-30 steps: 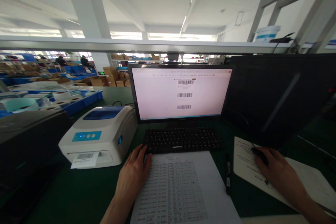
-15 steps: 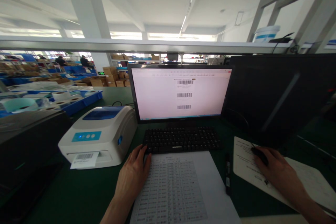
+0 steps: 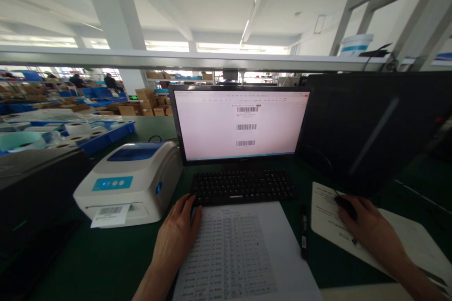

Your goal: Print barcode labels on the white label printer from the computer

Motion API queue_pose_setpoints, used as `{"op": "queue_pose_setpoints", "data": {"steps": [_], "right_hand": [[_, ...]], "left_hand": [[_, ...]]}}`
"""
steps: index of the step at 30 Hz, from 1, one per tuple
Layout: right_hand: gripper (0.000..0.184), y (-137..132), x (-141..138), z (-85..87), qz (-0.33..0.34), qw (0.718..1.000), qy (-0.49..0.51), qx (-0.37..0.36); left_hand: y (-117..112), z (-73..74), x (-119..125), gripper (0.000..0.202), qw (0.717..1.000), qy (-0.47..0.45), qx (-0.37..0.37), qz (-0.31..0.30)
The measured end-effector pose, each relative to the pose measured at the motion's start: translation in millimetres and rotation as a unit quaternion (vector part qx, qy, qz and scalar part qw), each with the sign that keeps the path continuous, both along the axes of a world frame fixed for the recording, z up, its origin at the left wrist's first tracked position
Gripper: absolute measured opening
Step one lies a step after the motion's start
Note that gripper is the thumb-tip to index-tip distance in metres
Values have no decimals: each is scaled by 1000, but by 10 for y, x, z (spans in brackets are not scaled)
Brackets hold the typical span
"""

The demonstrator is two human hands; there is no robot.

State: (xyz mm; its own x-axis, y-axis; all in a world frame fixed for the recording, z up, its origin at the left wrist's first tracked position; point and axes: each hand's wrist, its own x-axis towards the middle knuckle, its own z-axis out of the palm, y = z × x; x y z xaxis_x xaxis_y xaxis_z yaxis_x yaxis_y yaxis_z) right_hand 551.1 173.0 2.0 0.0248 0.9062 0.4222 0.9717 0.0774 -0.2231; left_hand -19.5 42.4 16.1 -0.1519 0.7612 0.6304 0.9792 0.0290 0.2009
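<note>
My left hand (image 3: 178,226) lies at the lower left corner of the black keyboard (image 3: 243,185), fingers stretched out and fingertips on its edge. The thumb rests at the left edge of the printed sheet (image 3: 229,254), which carries a table of text. My right hand (image 3: 367,225) is wrapped over a black computer mouse (image 3: 346,207) on a pale mouse pad (image 3: 325,225). Behind the keyboard stands a monitor (image 3: 212,127) showing three barcodes. To the left of my left hand, a white label printer (image 3: 148,164) has a barcode label (image 3: 110,215) sticking out of its slot.
A black marker (image 3: 304,233) lies between the paper and the pad. A dark panel (image 3: 356,127) stands at the right. Label rolls fill a blue tray (image 3: 113,137) at the left. A shelf (image 3: 197,62) crosses above the monitor; people and boxes are far behind.
The whole view has shifted slightly, so things appear a little further left. Both hands keep their places, and the screen still shows the same barcodes.
</note>
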Motion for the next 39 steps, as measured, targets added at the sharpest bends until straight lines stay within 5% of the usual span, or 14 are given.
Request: {"op": "queue_pose_setpoints", "data": {"steps": [24,39], "right_hand": [[65,-6,-32,15,17,999,12,32],[76,-8,-35,44,4,1000,25,0]], "left_hand": [[1,8,-16,48,1000,-8,-2,-11],[2,-2,-22,49,1000,-9,-1,-15]]}}
